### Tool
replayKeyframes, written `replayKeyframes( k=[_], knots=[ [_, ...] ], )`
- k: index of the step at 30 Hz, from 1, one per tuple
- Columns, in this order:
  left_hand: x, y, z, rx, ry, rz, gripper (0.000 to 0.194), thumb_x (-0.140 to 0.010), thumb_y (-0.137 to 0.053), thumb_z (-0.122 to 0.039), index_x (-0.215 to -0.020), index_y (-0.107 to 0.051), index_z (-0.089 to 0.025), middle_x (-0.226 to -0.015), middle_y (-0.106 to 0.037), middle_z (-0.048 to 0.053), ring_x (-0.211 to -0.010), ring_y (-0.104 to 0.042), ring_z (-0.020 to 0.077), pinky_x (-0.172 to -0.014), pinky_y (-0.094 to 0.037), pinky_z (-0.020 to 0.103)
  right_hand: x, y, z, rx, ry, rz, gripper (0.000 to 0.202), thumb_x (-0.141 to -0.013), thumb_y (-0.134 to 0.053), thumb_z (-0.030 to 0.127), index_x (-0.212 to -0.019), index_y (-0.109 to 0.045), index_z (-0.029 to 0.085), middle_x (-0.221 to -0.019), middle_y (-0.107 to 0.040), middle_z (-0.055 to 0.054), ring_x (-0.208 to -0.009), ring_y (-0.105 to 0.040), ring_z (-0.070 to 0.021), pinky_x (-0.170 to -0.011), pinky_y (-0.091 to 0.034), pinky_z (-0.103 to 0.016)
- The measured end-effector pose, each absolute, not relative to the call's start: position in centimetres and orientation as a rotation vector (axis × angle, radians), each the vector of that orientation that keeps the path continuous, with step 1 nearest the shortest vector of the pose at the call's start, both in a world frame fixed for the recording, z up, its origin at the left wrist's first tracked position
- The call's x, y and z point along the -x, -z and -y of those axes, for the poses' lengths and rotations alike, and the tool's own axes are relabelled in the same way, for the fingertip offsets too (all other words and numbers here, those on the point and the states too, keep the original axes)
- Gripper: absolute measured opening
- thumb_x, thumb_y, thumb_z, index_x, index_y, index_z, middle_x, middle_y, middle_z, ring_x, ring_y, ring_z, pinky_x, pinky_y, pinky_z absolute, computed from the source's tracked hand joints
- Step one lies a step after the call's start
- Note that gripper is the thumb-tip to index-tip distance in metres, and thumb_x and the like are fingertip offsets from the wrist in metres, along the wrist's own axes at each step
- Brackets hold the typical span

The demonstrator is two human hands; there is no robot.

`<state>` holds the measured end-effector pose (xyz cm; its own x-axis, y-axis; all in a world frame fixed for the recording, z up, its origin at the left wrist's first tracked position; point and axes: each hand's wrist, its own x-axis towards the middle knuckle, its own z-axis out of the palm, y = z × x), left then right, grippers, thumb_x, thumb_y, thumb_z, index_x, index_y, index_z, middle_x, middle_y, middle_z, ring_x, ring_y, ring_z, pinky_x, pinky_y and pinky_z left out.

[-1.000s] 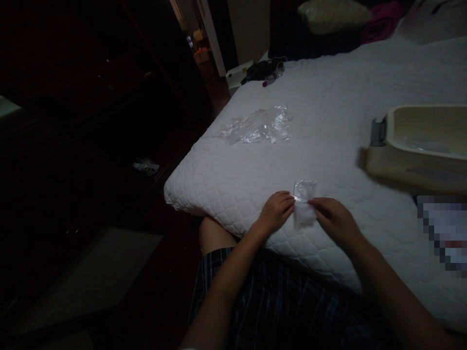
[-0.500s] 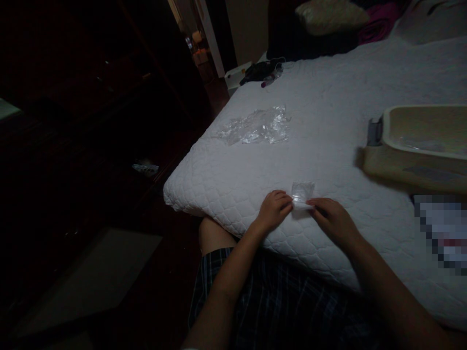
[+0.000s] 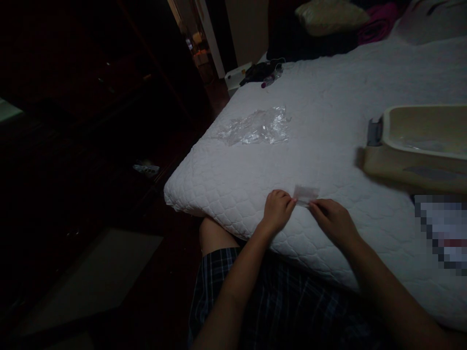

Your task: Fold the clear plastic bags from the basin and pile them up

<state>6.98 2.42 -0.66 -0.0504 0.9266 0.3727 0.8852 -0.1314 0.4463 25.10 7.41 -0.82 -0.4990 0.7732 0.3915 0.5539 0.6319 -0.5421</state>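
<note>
A small clear plastic packet (image 3: 306,193) is held between both hands, just above the white quilted bed cover (image 3: 226,189). My left hand (image 3: 279,209) pinches its left lower corner, with the fingers curled. At its right lower edge, my right hand (image 3: 331,218) grips it between thumb and fingers. The packet looks flat and folded; what it contains, if anything, is too dim to tell. Beyond the hands, a crumpled sheet of clear plastic (image 3: 257,127) lies on the bed.
A cream plastic bin (image 3: 412,167) with a grey latch stands on the bed at the right. A pillow (image 3: 332,17) and pink cloth (image 3: 379,23) lie at the far end. A small bottle (image 3: 270,79) and dark items sit at the far left corner, beside a white stand (image 3: 233,80).
The packet has shifted slightly right and now looks shorter and flatter. My left hand has moved a little to the right with it; my right hand has hardly moved.
</note>
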Motion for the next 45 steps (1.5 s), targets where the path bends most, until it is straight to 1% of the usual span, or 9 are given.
replayKeyframes(
  k=[6,9,12,15,24,29,38,41,45],
  knots=[
    [-7.44,0.73,-2.50,-2.165,-0.806,-2.136,0.034,-0.095,-0.046,-0.040,-0.083,-0.066,-0.016,-0.090,-0.062,0.006,-0.095,-0.053,0.0207,-0.085,-0.046,0.036,-24.84,0.15,-7.10,1.097,-0.483,2.190,0.028,-0.089,-0.048,0.041,-0.085,-0.066,0.019,-0.078,-0.069,-0.008,-0.068,-0.063,-0.0210,-0.063,-0.048,-0.034],
    [-7.60,0.54,-2.41,-2.176,-0.763,-2.169,0.033,-0.096,-0.045,-0.039,-0.083,-0.066,-0.016,-0.092,-0.062,0.005,-0.096,-0.052,0.0202,-0.086,-0.045,0.034,-24.76,0.05,-6.96,1.136,-0.506,2.179,0.030,-0.089,-0.047,0.041,-0.087,-0.065,0.018,-0.080,-0.069,-0.009,-0.070,-0.064,-0.0215,-0.064,-0.048,-0.034],
    [-7.70,0.29,-2.31,-2.180,-0.740,-2.176,0.033,-0.096,-0.045,-0.038,-0.083,-0.066,-0.016,-0.093,-0.063,0.005,-0.097,-0.052,0.0196,-0.087,-0.044,0.034,-24.71,0.07,-6.83,1.191,-0.548,2.137,0.035,-0.089,-0.047,0.044,-0.100,-0.064,0.016,-0.083,-0.070,-0.010,-0.073,-0.065,-0.0222,-0.065,-0.048,-0.034],
    [-7.75,0.15,-2.26,-2.183,-0.741,-2.159,0.032,-0.096,-0.045,-0.036,-0.083,-0.067,-0.016,-0.094,-0.063,0.005,-0.097,-0.052,0.0194,-0.088,-0.043,0.033,-24.67,0.04,-6.70,1.240,-0.597,2.096,0.043,-0.088,-0.048,0.047,-0.115,-0.058,0.015,-0.081,-0.070,-0.009,-0.071,-0.065,-0.0224,-0.063,-0.048,-0.033],
    [-7.81,0.37,-2.28,-2.202,-0.762,-2.145,0.032,-0.096,-0.046,-0.036,-0.083,-0.068,-0.016,-0.094,-0.062,0.005,-0.097,-0.051,0.0201,-0.088,-0.043,0.035,-24.53,0.06,-6.48,1.306,-0.534,2.090,0.047,-0.087,-0.050,0.045,-0.125,-0.052,0.017,-0.082,-0.071,-0.008,-0.070,-0.066,-0.0227,-0.064,-0.048,-0.034],
    [-7.76,0.24,-2.27,-2.203,-0.749,-2.136,0.033,-0.096,-0.045,-0.036,-0.083,-0.068,-0.016,-0.094,-0.062,0.006,-0.098,-0.050,0.0205,-0.088,-0.043,0.036,-24.54,-0.10,-6.42,1.304,-0.521,2.054,0.046,-0.085,-0.052,0.045,-0.121,-0.054,0.016,-0.088,-0.069,-0.009,-0.069,-0.065,-0.0202,-0.064,-0.048,-0.033],
    [-7.80,0.38,-2.33,-2.219,-0.719,-2.160,0.032,-0.096,-0.046,-0.036,-0.083,-0.068,-0.016,-0.095,-0.062,0.005,-0.099,-0.050,0.0205,-0.089,-0.042,0.035,-24.52,0.14,-6.55,1.306,-0.537,2.095,0.041,-0.087,-0.049,0.043,-0.117,-0.056,0.015,-0.078,-0.067,-0.007,-0.065,-0.063,-0.0206,-0.061,-0.046,-0.032],
    [-7.86,0.43,-2.33,-2.223,-0.713,-2.177,0.032,-0.095,-0.046,-0.036,-0.083,-0.068,-0.016,-0.095,-0.061,0.005,-0.098,-0.050,0.0203,-0.089,-0.042,0.035,-24.51,0.28,-6.64,1.238,-0.472,2.125,0.038,-0.088,-0.048,0.040,-0.114,-0.058,0.014,-0.082,-0.066,-0.009,-0.069,-0.062,-0.0206,-0.064,-0.047,-0.033],
    [-8.00,0.35,-2.27,-2.233,-0.712,-2.196,0.029,-0.094,-0.049,-0.035,-0.082,-0.068,-0.017,-0.094,-0.061,0.005,-0.098,-0.050,0.0198,-0.089,-0.043,0.035,-24.62,0.61,-6.82,1.112,-0.354,2.199,0.030,-0.090,-0.045,0.035,-0.103,-0.064,0.014,-0.089,-0.065,-0.011,-0.078,-0.063,-0.0214,-0.071,-0.049,-0.034]
  ],
)
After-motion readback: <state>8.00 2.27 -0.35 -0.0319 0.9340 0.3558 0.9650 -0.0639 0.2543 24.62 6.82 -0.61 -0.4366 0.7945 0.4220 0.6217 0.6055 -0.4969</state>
